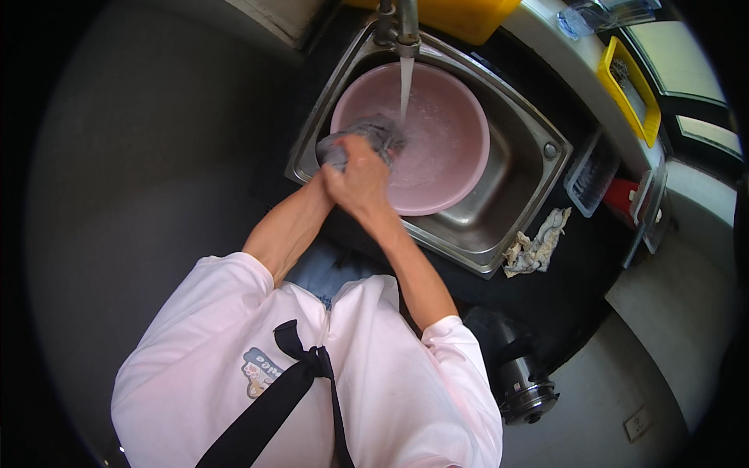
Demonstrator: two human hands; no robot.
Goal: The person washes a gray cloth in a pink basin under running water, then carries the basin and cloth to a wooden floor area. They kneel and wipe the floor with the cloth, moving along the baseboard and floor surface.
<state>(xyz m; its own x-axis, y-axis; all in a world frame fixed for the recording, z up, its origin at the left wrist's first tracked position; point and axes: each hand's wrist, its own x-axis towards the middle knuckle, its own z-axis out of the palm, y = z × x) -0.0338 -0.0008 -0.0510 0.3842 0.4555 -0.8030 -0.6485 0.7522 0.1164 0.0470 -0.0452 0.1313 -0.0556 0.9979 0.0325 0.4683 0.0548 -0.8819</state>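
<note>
A wet grey cloth (374,131) is bunched in my right hand (364,172), over the left side of a pink plastic basin (477,137). My left hand (323,186) reaches in beneath the cloth. Its fingers are mostly hidden by the cloth and my right hand, so their grip does not show. Water runs from a metal faucet (408,29) into the basin, just beyond the cloth. Rippled water (427,158) lies in the basin, which sits in a stainless steel sink (497,234).
A crumpled, stained rag (538,245) lies on the black counter (585,257) beside the sink. Farther right are a clear plastic tray (591,175) and a yellow basket (643,111) holding a scourer. A metal pot (526,386) stands at lower right. Behind the faucet is a yellow container (468,20).
</note>
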